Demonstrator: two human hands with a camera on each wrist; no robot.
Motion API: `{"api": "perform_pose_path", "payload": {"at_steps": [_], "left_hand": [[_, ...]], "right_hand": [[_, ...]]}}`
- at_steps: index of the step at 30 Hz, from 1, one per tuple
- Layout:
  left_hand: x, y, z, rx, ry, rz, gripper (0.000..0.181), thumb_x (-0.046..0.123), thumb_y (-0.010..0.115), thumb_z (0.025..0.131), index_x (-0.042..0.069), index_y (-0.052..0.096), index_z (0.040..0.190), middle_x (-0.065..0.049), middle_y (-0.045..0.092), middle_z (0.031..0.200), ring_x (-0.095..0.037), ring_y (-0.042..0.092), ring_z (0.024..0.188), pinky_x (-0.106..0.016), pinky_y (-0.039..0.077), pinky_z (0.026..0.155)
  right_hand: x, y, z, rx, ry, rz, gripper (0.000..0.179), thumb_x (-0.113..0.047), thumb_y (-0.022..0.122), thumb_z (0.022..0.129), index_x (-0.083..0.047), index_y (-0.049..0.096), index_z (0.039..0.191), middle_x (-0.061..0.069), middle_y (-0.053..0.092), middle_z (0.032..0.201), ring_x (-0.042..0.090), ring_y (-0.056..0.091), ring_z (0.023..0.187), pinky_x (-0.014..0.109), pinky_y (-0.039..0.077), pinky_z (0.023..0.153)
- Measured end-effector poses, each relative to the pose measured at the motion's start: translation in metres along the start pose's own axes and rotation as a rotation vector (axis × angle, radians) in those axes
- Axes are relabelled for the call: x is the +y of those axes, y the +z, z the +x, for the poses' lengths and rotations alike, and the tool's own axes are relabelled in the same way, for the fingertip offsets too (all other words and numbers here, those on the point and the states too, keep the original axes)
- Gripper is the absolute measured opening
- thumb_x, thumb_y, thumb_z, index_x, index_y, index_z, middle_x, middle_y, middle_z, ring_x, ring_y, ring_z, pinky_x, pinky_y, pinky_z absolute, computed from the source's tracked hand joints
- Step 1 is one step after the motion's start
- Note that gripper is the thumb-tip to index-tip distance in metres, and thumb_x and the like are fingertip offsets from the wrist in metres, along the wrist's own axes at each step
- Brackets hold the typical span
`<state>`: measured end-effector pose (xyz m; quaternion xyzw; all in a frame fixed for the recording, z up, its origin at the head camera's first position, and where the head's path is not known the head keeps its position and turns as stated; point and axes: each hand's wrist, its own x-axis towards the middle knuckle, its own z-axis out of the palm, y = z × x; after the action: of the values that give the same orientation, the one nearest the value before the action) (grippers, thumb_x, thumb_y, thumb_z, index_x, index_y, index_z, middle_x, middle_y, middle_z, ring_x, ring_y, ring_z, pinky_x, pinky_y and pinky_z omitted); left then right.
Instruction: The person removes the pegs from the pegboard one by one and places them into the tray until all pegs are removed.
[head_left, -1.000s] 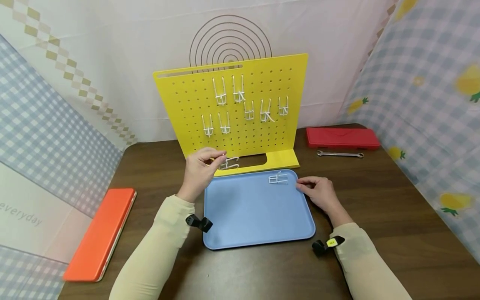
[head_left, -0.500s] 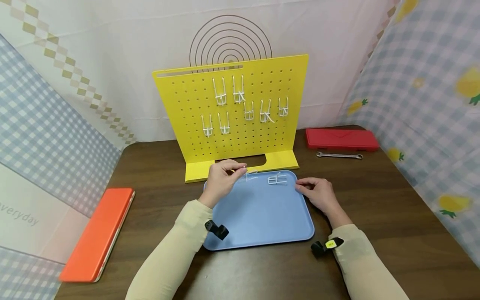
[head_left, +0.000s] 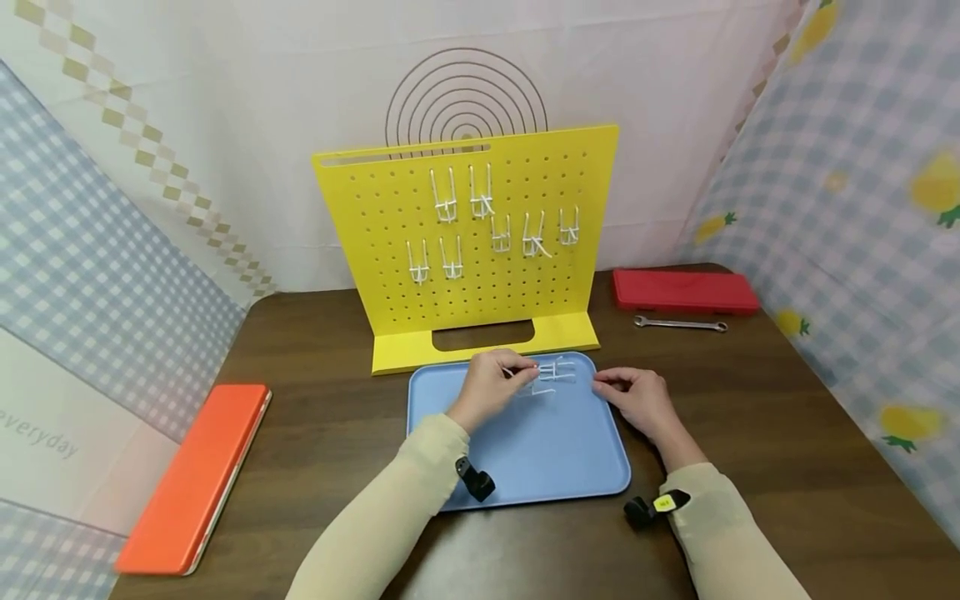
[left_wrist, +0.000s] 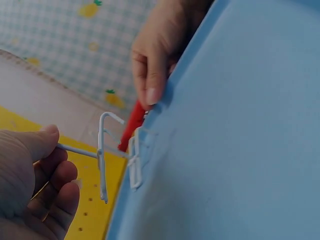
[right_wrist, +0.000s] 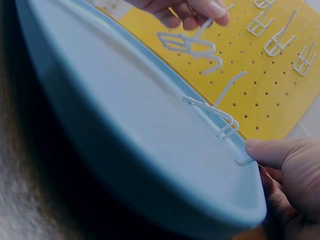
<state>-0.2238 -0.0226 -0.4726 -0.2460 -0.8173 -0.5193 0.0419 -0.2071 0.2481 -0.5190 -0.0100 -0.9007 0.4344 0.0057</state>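
My left hand [head_left: 489,387] pinches the white wire pegboard hook [left_wrist: 102,160] by its single prong, thumb against fingertips, over the far part of the blue tray [head_left: 555,454]. A second white hook [right_wrist: 225,120] lies in the tray at its far right corner, close beside the held one. At that same corner my right hand [head_left: 647,403] holds the tray's rim, thumb on top and fingers curled below on the outside. Behind the tray stands a yellow pegboard [head_left: 480,296], with several white hooks [head_left: 446,200] hanging on it.
A red case [head_left: 684,292] and a combination wrench [head_left: 679,323] lie on the table's right back. At the left is an orange flat case [head_left: 197,475]. Patterned curtains [head_left: 817,200] enclose the table at the sides and back.
My left hand has carried the hook rightward, from the pegboard's base to above the tray beside the other hook. My right hand stays at the tray's corner.
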Motion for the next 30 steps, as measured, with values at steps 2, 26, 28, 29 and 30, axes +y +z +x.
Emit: {"api": "perform_pose_path", "payload": {"at_steps": [2, 26, 28, 29, 30], "left_hand": [[-0.001, 0.006, 0.001, -0.010, 0.007, 0.007, 0.015, 0.015, 0.073, 0.087, 0.005, 0.077, 0.097, 0.003, 0.070, 0.085, -0.007, 0.059, 0.067, -0.022, 0.049, 0.055], [-0.002, 0.042, -0.005, -0.078, -0.016, 0.057, 0.015, 0.019, 0.073, 0.087, 0.008, 0.078, 0.097, 0.009, 0.069, 0.085, 0.001, 0.058, 0.070, -0.016, 0.048, 0.057], [-0.003, 0.043, -0.005, -0.082, -0.013, 0.068, 0.016, 0.019, 0.073, 0.087, 0.009, 0.078, 0.098, 0.009, 0.069, 0.086, 0.002, 0.058, 0.071, -0.015, 0.048, 0.058], [-0.003, 0.044, -0.005, -0.083, -0.010, 0.074, 0.016, 0.020, 0.073, 0.087, 0.009, 0.078, 0.098, 0.009, 0.069, 0.086, 0.002, 0.058, 0.071, -0.015, 0.049, 0.059], [-0.003, 0.044, -0.005, -0.082, -0.009, 0.075, 0.016, 0.020, 0.073, 0.087, 0.009, 0.078, 0.098, 0.009, 0.070, 0.087, 0.002, 0.058, 0.072, -0.015, 0.049, 0.060]], "right_hand": [[0.000, 0.000, 0.000, 0.001, -0.005, -0.006, 0.028, -0.036, 0.073, 0.086, -0.017, 0.075, 0.107, 0.003, 0.071, 0.101, 0.021, 0.059, 0.085, 0.031, 0.052, 0.072], [0.001, 0.002, -0.004, 0.013, -0.020, -0.025, 0.028, -0.036, 0.074, 0.085, -0.017, 0.075, 0.106, 0.005, 0.072, 0.100, 0.020, 0.061, 0.084, 0.030, 0.052, 0.070], [0.001, 0.002, -0.004, 0.019, -0.036, -0.024, 0.028, -0.035, 0.074, 0.085, -0.016, 0.075, 0.105, 0.005, 0.072, 0.099, 0.020, 0.061, 0.084, 0.029, 0.052, 0.069], [0.001, 0.002, -0.004, 0.023, -0.045, -0.023, 0.028, -0.035, 0.074, 0.085, -0.015, 0.075, 0.105, 0.005, 0.072, 0.099, 0.020, 0.061, 0.083, 0.029, 0.051, 0.068], [0.001, 0.002, -0.003, 0.029, -0.047, -0.020, 0.027, -0.034, 0.074, 0.085, -0.015, 0.076, 0.104, 0.005, 0.072, 0.098, 0.020, 0.061, 0.082, 0.028, 0.051, 0.067]]}}
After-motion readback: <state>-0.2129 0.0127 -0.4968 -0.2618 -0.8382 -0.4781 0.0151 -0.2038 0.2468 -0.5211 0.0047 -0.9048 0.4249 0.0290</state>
